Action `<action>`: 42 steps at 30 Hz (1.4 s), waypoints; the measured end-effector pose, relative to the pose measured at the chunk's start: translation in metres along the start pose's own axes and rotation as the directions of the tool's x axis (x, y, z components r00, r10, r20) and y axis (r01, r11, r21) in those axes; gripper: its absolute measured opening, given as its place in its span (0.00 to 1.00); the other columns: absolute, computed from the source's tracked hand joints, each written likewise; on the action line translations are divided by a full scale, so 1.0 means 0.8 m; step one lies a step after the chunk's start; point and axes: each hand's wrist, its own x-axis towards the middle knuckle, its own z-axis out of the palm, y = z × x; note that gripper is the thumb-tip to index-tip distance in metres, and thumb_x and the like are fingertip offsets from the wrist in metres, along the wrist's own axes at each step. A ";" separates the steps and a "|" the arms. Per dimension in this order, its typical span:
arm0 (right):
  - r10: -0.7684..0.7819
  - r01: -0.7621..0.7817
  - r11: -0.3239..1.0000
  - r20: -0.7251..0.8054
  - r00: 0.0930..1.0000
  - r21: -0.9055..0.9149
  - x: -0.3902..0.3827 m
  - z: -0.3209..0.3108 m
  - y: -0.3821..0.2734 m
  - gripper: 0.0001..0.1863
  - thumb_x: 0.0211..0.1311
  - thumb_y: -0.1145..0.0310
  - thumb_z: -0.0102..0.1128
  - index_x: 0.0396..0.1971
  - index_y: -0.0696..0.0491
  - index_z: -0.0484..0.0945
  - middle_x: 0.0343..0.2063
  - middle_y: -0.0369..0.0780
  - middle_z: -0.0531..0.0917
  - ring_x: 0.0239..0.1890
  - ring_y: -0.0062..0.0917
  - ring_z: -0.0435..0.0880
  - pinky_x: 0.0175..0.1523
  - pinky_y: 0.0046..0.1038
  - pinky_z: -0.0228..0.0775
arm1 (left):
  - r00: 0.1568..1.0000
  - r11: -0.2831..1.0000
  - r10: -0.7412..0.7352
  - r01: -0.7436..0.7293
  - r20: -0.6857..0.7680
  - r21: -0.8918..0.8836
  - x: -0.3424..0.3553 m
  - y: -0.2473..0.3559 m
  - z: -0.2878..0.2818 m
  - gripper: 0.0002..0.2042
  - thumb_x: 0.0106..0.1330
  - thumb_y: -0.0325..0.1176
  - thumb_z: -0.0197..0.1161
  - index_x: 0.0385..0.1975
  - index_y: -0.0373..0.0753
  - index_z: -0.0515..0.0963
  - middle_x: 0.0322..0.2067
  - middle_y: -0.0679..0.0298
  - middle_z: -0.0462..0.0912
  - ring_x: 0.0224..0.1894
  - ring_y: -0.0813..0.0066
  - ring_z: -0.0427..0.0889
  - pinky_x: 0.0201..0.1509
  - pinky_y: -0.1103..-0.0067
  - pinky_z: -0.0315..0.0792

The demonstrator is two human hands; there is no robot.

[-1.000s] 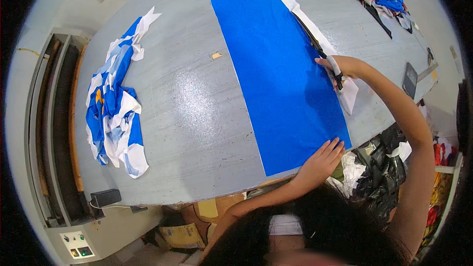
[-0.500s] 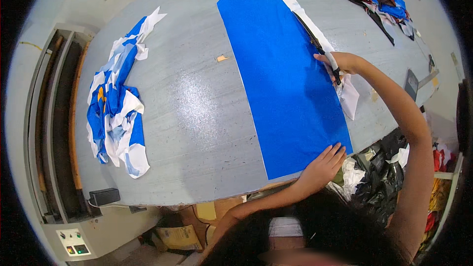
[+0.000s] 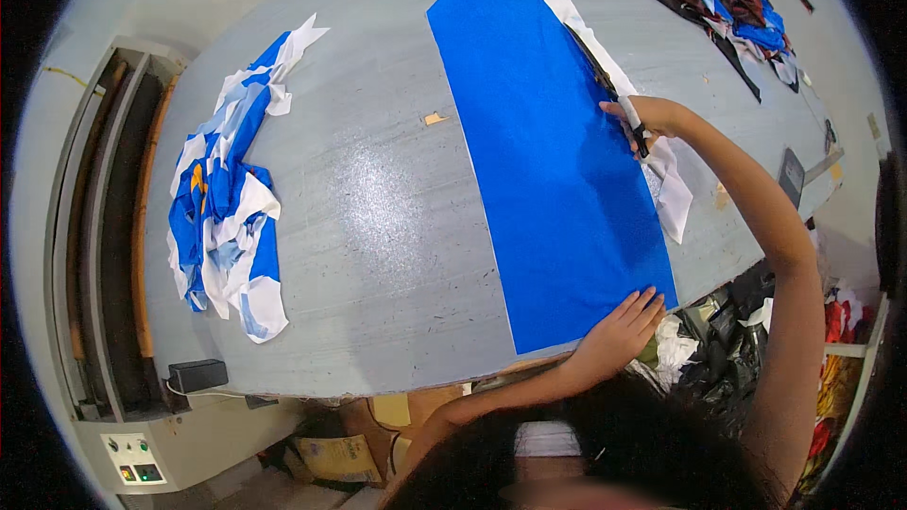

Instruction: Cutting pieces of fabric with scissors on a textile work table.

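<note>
A long blue fabric panel (image 3: 548, 170) lies flat on the grey table (image 3: 378, 321). My right hand (image 3: 652, 121) is closed around the handles of a pair of scissors (image 3: 601, 72) at the panel's right edge. The blades point away from me, along the line between the blue cloth and a white fabric strip (image 3: 576, 21). The loose end of that strip hangs to the right, below my right hand. My left hand (image 3: 619, 331) rests flat on the panel's near right corner, its fingers stretched out.
A crumpled heap of blue and white fabric (image 3: 231, 198) lies on the left. Dark and blue cloth pieces (image 3: 727, 0) are piled at the far right, and a phone (image 3: 792, 175) lies near the right edge. A roller machine (image 3: 113, 227) stands beyond the left edge; black plastic bags (image 3: 727, 349) sit below.
The whole view has shifted slightly. Both hands keep nearly the same places on the cloth, and the loose end of the white strip hangs a little lower.
</note>
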 end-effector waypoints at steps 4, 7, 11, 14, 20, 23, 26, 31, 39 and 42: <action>0.109 -0.105 0.992 -0.054 0.993 0.071 -0.001 0.001 -0.030 0.39 0.55 0.42 0.50 0.42 0.69 0.60 0.14 0.43 0.72 0.14 0.28 0.79 0.17 0.29 0.76 | 1.000 1.000 0.012 -0.012 0.019 0.024 -0.002 -0.002 0.000 0.21 0.56 0.33 0.47 0.51 0.34 0.68 0.55 0.59 0.67 0.61 0.64 0.61 0.65 0.71 0.53; 0.086 -0.081 0.994 -0.077 0.993 0.073 0.013 -0.010 -0.024 0.38 0.54 0.43 0.52 0.42 0.69 0.60 0.17 0.43 0.72 0.15 0.27 0.78 0.19 0.31 0.77 | 0.999 0.999 0.032 -0.032 0.007 0.026 0.000 -0.001 0.006 0.22 0.56 0.33 0.47 0.51 0.34 0.68 0.56 0.59 0.66 0.61 0.64 0.61 0.65 0.70 0.52; -0.074 0.077 0.997 -0.092 0.993 0.028 0.026 -0.003 -0.016 0.36 0.54 0.46 0.54 0.40 0.69 0.59 0.17 0.42 0.72 0.14 0.26 0.78 0.20 0.35 0.77 | 1.000 1.000 0.013 -0.013 0.009 0.012 0.000 -0.002 0.001 0.22 0.56 0.34 0.47 0.51 0.34 0.68 0.56 0.59 0.66 0.61 0.63 0.60 0.66 0.70 0.52; 0.006 -0.004 1.000 -0.082 0.997 0.028 0.031 -0.016 -0.008 0.38 0.53 0.43 0.53 0.40 0.69 0.60 0.17 0.41 0.72 0.14 0.27 0.78 0.20 0.35 0.76 | 1.000 1.000 0.023 -0.023 0.010 -0.003 0.000 0.000 0.001 0.21 0.56 0.33 0.47 0.51 0.33 0.68 0.56 0.58 0.66 0.61 0.63 0.60 0.66 0.70 0.52; 0.124 -0.125 0.992 -0.013 0.992 -0.026 0.032 -0.025 -0.049 0.43 0.49 0.35 0.52 0.38 0.68 0.62 0.14 0.39 0.71 0.13 0.26 0.77 0.21 0.32 0.76 | 0.999 0.999 0.034 -0.034 0.013 -0.026 -0.003 -0.003 0.004 0.21 0.56 0.33 0.47 0.50 0.32 0.69 0.56 0.57 0.66 0.62 0.62 0.60 0.66 0.70 0.52; 0.047 -0.049 0.999 -0.104 0.993 -0.015 0.045 -0.028 -0.042 0.42 0.48 0.35 0.52 0.38 0.67 0.62 0.13 0.39 0.71 0.13 0.26 0.77 0.20 0.32 0.76 | 0.999 0.998 0.039 -0.039 -0.008 -0.041 -0.001 -0.002 0.006 0.21 0.57 0.33 0.47 0.50 0.32 0.69 0.56 0.56 0.66 0.62 0.61 0.60 0.66 0.69 0.52; -0.087 0.084 0.996 -0.062 0.994 -0.037 0.052 -0.030 -0.032 0.43 0.48 0.35 0.53 0.39 0.66 0.61 0.14 0.40 0.72 0.13 0.26 0.77 0.19 0.32 0.75 | 1.000 0.999 0.026 -0.026 -0.014 -0.038 -0.003 -0.001 0.007 0.21 0.57 0.33 0.47 0.50 0.32 0.69 0.56 0.56 0.66 0.62 0.61 0.60 0.66 0.69 0.51; -0.015 0.015 1.000 -0.010 1.000 0.012 0.049 -0.038 -0.047 0.43 0.46 0.31 0.51 0.29 0.66 0.67 0.12 0.41 0.73 0.13 0.26 0.77 0.18 0.32 0.73 | 1.000 0.999 0.018 -0.019 -0.015 -0.046 -0.004 -0.003 0.007 0.21 0.56 0.33 0.47 0.50 0.32 0.69 0.56 0.56 0.66 0.62 0.60 0.60 0.66 0.69 0.52; -0.066 0.064 0.998 -0.065 0.996 -0.029 0.077 -0.048 -0.053 0.38 0.50 0.34 0.50 0.25 0.63 0.70 0.10 0.42 0.74 0.13 0.29 0.78 0.22 0.36 0.74 | 0.999 0.996 0.010 -0.014 -0.041 -0.087 -0.003 0.000 0.011 0.21 0.56 0.34 0.48 0.49 0.32 0.69 0.56 0.55 0.65 0.61 0.60 0.61 0.66 0.68 0.52; -0.135 0.136 0.991 -0.087 0.987 0.002 0.081 -0.045 -0.047 0.36 0.53 0.37 0.50 0.28 0.63 0.69 0.10 0.41 0.73 0.14 0.29 0.78 0.23 0.37 0.74 | 1.000 0.996 0.021 -0.022 -0.019 -0.084 -0.003 -0.001 0.011 0.22 0.55 0.34 0.48 0.50 0.32 0.69 0.56 0.55 0.65 0.61 0.59 0.60 0.66 0.68 0.52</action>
